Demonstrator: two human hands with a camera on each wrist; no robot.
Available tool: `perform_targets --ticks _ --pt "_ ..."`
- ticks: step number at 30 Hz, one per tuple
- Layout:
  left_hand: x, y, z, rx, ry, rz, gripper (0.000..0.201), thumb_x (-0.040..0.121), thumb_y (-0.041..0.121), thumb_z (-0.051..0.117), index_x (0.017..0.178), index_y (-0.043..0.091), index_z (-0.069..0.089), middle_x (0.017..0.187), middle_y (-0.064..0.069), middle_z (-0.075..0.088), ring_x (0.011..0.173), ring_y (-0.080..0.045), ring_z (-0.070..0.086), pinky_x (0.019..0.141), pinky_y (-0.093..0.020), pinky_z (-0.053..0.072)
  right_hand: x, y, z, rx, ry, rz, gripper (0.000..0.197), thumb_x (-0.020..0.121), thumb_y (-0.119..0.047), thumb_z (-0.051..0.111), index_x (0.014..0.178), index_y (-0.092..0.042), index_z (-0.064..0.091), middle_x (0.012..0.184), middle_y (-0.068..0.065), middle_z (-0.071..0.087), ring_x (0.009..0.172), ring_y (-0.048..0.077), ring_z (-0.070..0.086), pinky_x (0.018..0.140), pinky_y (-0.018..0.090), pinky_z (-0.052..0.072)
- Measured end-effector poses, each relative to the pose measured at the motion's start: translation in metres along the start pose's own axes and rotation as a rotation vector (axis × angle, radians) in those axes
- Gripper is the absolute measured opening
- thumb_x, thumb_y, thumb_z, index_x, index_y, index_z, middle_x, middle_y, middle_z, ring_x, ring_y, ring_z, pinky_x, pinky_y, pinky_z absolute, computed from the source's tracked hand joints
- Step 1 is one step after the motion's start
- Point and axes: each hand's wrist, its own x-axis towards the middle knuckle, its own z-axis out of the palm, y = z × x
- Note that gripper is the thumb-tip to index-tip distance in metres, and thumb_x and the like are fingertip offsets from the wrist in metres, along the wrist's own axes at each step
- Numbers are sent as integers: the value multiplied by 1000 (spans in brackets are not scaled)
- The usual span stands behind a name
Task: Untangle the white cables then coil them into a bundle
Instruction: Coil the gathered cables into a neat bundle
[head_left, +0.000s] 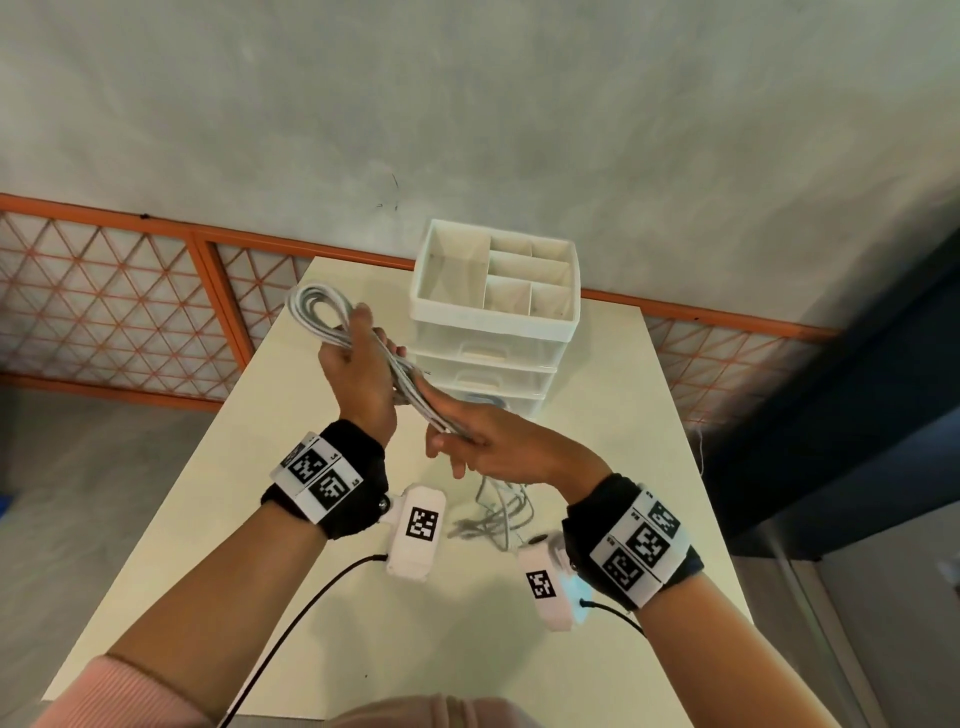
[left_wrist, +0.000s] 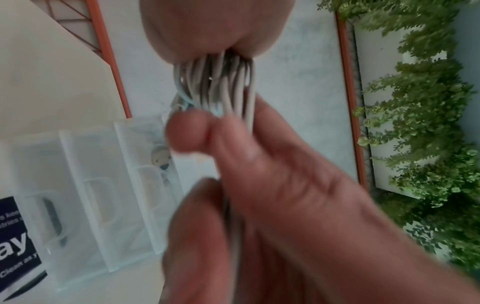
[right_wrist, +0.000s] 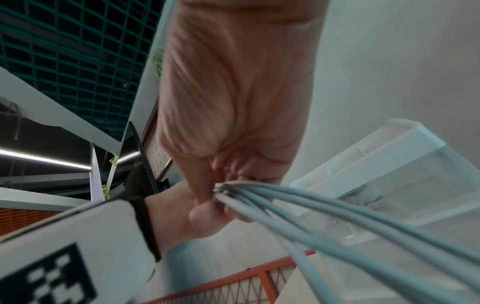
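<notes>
Both hands are holding the coil above the bench: left hand fingers clamping its upper-left loop, right hand pinching the lower-right end, loose cable trailing below, nearer my right.

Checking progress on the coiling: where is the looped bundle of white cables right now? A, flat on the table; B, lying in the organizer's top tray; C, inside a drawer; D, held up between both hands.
D: the looped bundle of white cables is gripped by the left hand and the right hand above the cream table.
</notes>
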Motion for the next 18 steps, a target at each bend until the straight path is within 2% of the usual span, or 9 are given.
perform_targets --ticks 1,4,5,8,10,12,15,18 --pt "4 1 -3 -19 43 26 31 94 23 52 65 15 46 43 9 43 38 -8 44 48 -22 44 -2 2 -3 17 39 8 60 100 -11 39 150 -31 12 82 -9 56 60 1 55 67 10 45" --pt "13 4 -7 -53 112 73 27 96 21 48 69 15 46 40 12 44 38 -7 45 49 -23 46 -4 10 -8 128 201 28 45 100 -16 42 143 -30 37 68 -4 52 53 6 52 66 25 49" --pt "14 4 -7 -60 119 77 27 96 21 47 70 15 46 40 12 44 38 -8 45 49 -23 46 -3 10 -8 132 215 20 43 100 -17 42 141 -31 39 66 -2 49 51 5 48 63 23 47" --pt "16 0 -6 -69 85 50 28 96 21 48 69 14 46 47 6 43 41 -9 43 50 -24 46 2 8 0 77 155 -35 41 100 -19 43 140 -29 42 62 -3 43 52 4 38 58 12 39" --pt "14 -2 -6 -52 1 -9 30 96 23 50 67 14 46 51 3 40 44 -10 41 51 -25 44 2 9 2 60 99 -37 41 100 -19 43 140 -27 42 61 -4 41 53 3 38 60 8 36" --pt "10 -2 -5 -45 -90 -81 33 96 26 51 65 15 46 51 3 40 46 -11 41 52 -25 46 1 13 1 35 22 5 41 100 -22 41 141 -30 40 62 -4 40 56 3 36 60 6 36" --pt "3 3 -2 -94 -161 -186 37 95 28 52 62 16 44 45 6 41 43 -9 43 52 -23 50 -5 18 -3 46 -103 80 43 101 -27 38 142 -38 33 65 -1 43 57 11 36 56 10 37" --pt "5 8 -2 -123 -186 -240 37 94 27 54 61 18 40 42 8 35 38 -7 36 49 -21 46 -13 25 -10 143 -153 72 43 101 -25 39 142 -37 33 68 4 48 52 10 41 56 17 42"
